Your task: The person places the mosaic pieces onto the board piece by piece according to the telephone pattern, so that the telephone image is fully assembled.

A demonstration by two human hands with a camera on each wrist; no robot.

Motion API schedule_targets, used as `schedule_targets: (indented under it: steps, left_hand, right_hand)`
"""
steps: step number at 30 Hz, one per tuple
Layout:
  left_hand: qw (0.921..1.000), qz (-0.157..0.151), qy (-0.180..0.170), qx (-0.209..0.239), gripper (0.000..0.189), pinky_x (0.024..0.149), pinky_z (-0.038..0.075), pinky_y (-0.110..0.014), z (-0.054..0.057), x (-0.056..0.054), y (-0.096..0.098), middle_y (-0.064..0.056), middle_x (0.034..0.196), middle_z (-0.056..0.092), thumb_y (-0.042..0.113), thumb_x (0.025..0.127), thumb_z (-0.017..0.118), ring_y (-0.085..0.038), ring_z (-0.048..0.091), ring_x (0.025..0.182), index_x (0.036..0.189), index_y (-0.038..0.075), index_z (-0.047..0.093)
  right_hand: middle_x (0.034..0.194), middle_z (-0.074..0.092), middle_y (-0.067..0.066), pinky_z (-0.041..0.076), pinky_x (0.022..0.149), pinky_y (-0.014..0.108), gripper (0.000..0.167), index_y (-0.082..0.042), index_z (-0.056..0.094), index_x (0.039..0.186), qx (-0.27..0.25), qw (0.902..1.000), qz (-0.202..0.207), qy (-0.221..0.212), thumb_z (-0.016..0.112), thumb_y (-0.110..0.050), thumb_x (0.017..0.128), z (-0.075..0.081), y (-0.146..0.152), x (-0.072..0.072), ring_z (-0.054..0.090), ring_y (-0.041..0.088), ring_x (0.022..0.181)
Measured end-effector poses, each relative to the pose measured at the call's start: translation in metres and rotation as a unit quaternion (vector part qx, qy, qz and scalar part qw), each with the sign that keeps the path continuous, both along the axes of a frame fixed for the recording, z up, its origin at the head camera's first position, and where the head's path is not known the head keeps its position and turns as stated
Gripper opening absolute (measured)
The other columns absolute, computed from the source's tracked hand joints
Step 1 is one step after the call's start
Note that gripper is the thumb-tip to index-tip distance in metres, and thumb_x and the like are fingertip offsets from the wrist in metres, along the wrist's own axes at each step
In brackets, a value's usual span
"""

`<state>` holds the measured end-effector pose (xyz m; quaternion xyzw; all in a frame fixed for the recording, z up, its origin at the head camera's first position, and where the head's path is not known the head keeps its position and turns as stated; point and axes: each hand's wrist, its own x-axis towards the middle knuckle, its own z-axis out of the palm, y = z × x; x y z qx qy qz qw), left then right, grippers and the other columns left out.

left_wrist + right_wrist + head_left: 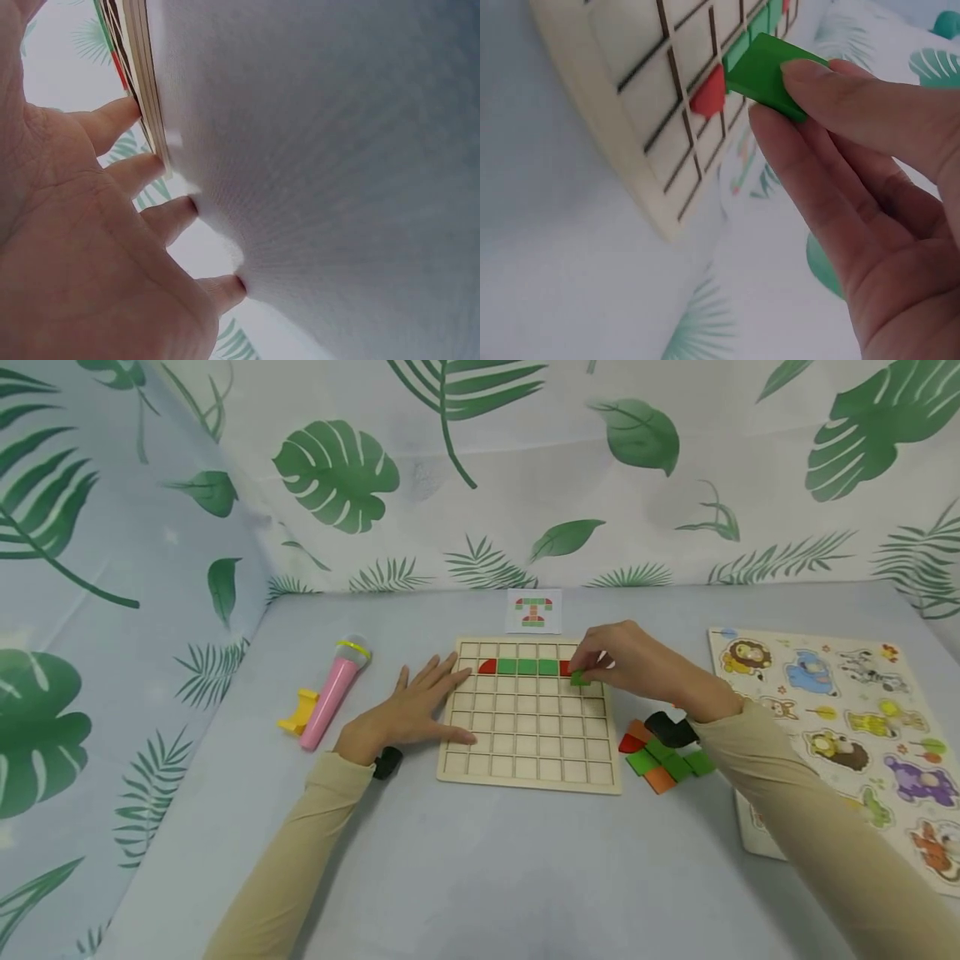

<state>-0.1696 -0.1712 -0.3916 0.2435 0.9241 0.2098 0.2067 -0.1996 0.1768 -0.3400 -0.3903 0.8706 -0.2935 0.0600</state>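
My right hand [626, 660] pinches a green square tile [769, 73] between thumb and fingers, over the upper right part of a wooden grid board [525, 766]. Along one row of the board lie a red curved piece [489, 667], several green tiles [527, 667] and another red piece [566, 667]. My left hand [408, 710] is spread at the board's left side. In the left wrist view, two of its fingertips touch the board's edge [142, 75], while the other two press on the cloth.
Right of the board lies a loose pile of green, orange and red pieces [660, 779]. An animal puzzle board [817, 689] is beyond it. A pattern card [534, 625] lies behind the grid. At left are a pink toy microphone [330, 702] and a yellow stand [302, 710].
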Motion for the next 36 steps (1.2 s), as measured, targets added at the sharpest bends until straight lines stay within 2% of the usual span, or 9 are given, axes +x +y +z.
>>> schedule_targets:
  steps: [7, 13, 24, 36]
  left_hand:
    - [1.0, -0.001, -0.005, 0.0, 0.108, 0.122, -0.014, -0.064, 0.001, -0.001, 0.001, -0.005, 0.176, -0.006, 0.058, 0.089, 0.078, -0.029, -0.012, 0.161, 0.17, 0.019, 0.017]
    - [1.0, -0.004, -0.004, 0.0, 0.108, 0.122, -0.014, -0.064, 0.001, -0.003, 0.004, -0.005, 0.176, -0.006, 0.058, 0.089, 0.078, -0.029, -0.012, 0.161, 0.17, 0.019, 0.017]
    - [1.0, 0.005, 0.001, 0.006, 0.108, 0.122, -0.014, -0.065, -0.001, 0.0, -0.001, -0.006, 0.176, -0.005, 0.058, 0.088, 0.079, -0.031, -0.011, 0.161, 0.169, 0.017, 0.019]
    - [0.9999, 0.001, -0.002, 0.015, 0.108, 0.121, -0.013, -0.066, -0.003, 0.0, -0.001, -0.006, 0.176, -0.005, 0.057, 0.088, 0.078, -0.03, -0.011, 0.161, 0.169, 0.018, 0.019]
  right_hand:
    - [0.098, 0.074, 0.013, 0.063, 0.08, 0.038, 0.019, 0.005, 0.078, 0.098, -0.017, 0.9996, -0.006, -0.022, 0.077, 0.017, 0.084, -0.011, -0.01, -0.002, 0.074, 0.03, 0.092]
    - [0.099, 0.075, 0.012, 0.063, 0.082, 0.04, 0.017, 0.003, 0.079, 0.098, -0.006, 0.9989, -0.028, -0.038, 0.078, 0.014, 0.085, -0.015, -0.006, -0.001, 0.073, 0.03, 0.095]
    - [0.099, 0.075, 0.012, 0.062, 0.081, 0.041, 0.014, 0.002, 0.08, 0.098, 0.002, 0.9994, -0.024, -0.026, 0.079, 0.01, 0.086, -0.021, -0.012, -0.005, 0.073, 0.029, 0.094]
    - [0.098, 0.074, 0.015, 0.062, 0.079, 0.04, 0.018, 0.008, 0.08, 0.103, 0.032, 0.9993, -0.018, -0.006, 0.078, 0.013, 0.085, -0.024, -0.014, -0.003, 0.073, 0.03, 0.092]
